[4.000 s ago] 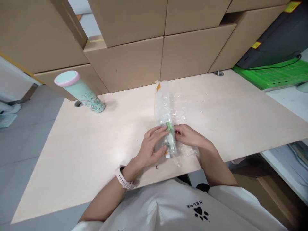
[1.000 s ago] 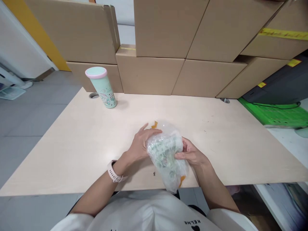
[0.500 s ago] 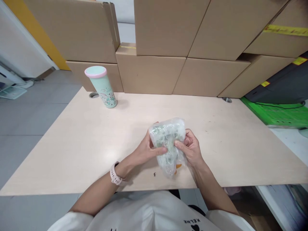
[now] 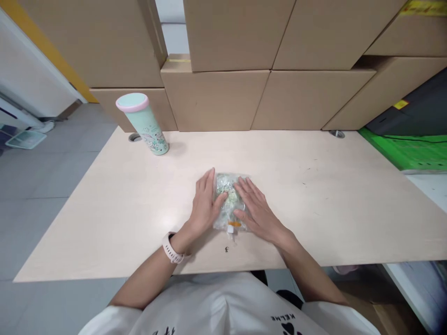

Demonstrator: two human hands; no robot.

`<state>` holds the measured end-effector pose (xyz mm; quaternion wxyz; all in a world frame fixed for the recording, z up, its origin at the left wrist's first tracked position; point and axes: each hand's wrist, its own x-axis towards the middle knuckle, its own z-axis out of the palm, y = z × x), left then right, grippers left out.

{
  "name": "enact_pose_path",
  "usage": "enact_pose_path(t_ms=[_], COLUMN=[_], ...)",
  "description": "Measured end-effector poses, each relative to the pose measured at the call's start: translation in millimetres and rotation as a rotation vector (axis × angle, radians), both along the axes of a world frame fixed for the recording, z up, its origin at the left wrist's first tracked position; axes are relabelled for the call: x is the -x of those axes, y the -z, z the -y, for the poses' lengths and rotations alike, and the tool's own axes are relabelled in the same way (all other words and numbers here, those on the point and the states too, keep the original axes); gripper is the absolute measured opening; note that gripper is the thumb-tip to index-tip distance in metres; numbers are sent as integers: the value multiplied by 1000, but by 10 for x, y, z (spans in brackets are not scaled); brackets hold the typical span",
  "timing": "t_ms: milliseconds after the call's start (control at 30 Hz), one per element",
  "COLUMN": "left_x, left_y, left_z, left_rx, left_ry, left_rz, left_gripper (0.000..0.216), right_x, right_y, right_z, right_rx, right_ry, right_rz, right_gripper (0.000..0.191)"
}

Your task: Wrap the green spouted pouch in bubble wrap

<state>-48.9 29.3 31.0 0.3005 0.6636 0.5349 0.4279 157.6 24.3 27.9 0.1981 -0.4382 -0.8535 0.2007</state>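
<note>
A clear bubble-wrap package (image 4: pixel 229 197) with something pale green inside lies on the light wooden table (image 4: pixel 139 204). An orange strip (image 4: pixel 234 224) and a small white piece show at its near end. My left hand (image 4: pixel 204 202) rests along the package's left side, fingers stretched out and thumb touching the wrap. On the other side, my right hand (image 4: pixel 256 209) lies flat over the right part with its fingers spread. What is wrapped inside cannot be made out.
A mint tumbler (image 4: pixel 148 128) with a pink rim stands at the table's back left. Cardboard boxes (image 4: pixel 216 100) are stacked along the far edge. A green crate (image 4: pixel 412 151) is at the right, and a small dark mark (image 4: pixel 226 250) lies near the front edge.
The package was held raised and tilted between both hands; now it lies flatter on the table. My fingers have let go of their grip and stretched out against it.
</note>
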Motion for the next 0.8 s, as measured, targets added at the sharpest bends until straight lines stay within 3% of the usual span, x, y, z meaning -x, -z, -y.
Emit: enact_pose_path(t_ms=[100, 200, 300, 467, 600, 700, 800], left_x=[-16, -74, -122, -139, -116, -66, 3], left_y=[13, 41, 92, 122, 65, -28, -139], left_z=[40, 95, 112, 73, 68, 78, 66], left_rx=[-209, -193, -145, -52, -3, -74, -120], left_ry=[114, 231, 226, 227, 232, 119, -136], left_rz=[-411, -633, -715, -558, -314, -175, -115], left_gripper=[62, 66, 68, 65, 63, 56, 50], right_x=[15, 11, 31, 73, 14, -58, -98], right_y=[66, 91, 106, 124, 68, 9, -22], right_z=[-5, 5, 21, -13, -69, -97, -112], right_rx=[47, 18, -17, -18, 48, 39, 34], right_ry=[-25, -31, -27, -21, -19, 200, 492], right_rz=[88, 120, 148, 113, -148, -465, -626], right_gripper=[75, 75, 75, 75, 68, 48, 31])
